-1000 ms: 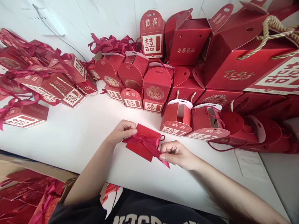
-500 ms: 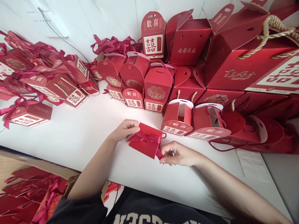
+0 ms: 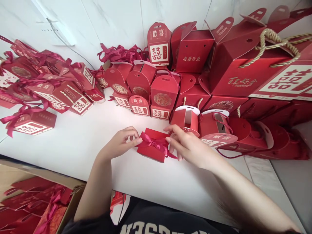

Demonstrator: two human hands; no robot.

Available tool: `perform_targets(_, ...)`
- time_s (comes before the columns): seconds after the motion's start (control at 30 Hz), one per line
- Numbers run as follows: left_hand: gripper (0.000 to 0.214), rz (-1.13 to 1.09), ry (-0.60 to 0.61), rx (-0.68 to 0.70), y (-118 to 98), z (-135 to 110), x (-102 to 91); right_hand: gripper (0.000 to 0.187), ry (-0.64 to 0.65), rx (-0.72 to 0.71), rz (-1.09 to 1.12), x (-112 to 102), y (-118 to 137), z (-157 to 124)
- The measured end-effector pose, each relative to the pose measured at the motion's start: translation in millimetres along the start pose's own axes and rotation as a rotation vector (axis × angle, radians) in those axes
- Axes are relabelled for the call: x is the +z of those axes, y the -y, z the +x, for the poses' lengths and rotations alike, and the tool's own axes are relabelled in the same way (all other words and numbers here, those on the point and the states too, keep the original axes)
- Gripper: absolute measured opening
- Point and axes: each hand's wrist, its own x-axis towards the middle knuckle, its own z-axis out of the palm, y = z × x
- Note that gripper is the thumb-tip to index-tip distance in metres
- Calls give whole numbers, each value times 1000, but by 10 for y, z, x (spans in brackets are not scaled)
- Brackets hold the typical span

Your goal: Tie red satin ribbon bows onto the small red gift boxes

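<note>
A small red gift box (image 3: pixel 151 154) lies on the white table in front of me, with a magenta ribbon (image 3: pixel 153 143) tied in a bow across its top. My left hand (image 3: pixel 124 141) pinches the bow's left loop between thumb and fingertips. At the box's right side is my right hand (image 3: pixel 186 144), its thumb and index finger apart near the right end of the bow. Whether the fingers behind touch the ribbon is hard to see. One ribbon tail sticks out below them.
Red boxes with ribbon bows (image 3: pixel 36 123) are heaped at the left. Red handled boxes (image 3: pixel 164 91) stand in rows along the wall, some with rope handles. A loose ribbon pile (image 3: pixel 122 53) lies behind them. Below the table's edge, a carton (image 3: pixel 75 201) holds more red packaging.
My right hand has let go at the box's lower right corner and moved up beside the bow, fingers spreading. My left hand has shifted from the box's edge to the bow's left loop.
</note>
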Motion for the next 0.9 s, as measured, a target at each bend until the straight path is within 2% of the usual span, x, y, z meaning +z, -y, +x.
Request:
perform_targets(0.1, 39, -36, -95, -81, -170, -160, 98, 20, 22, -5, 163, 155, -146, 133)
perform_targets(0.17, 41, -105, -168, -252, -307, -283, 210, 24, 86, -19, 281, 198, -222, 171)
perform_targets(0.23, 42, -216, -190, -409, -433, -387, 342, 26, 171, -29, 361, 197, -254, 182)
perform_targets(0.3, 41, -342, -215, -469, -513, -450, 466, 27, 220, -57, 390, 171, -249, 174)
perform_targets(0.37, 39, -397, -285, -465, -519, -466, 549, 29, 212, -106, 371, 141, -226, 156)
perform_targets(0.47, 34, -358, -374, -398, -397, -432, 569, 33, 198, -150, 353, 113, -194, 121)
perform_targets(0.63, 34, -494, -267, -329, -144, -333, 486, 36, 193, -63, 456, 124, -223, 131)
perform_targets(0.77, 34, -571, -235, -302, -89, -275, 476, 38, 199, 30, 528, 107, -287, 178)
perform_targets(0.9, 32, -601, -213, -287, -74, -254, 479, 36, 210, 105, 487, 53, -287, 183)
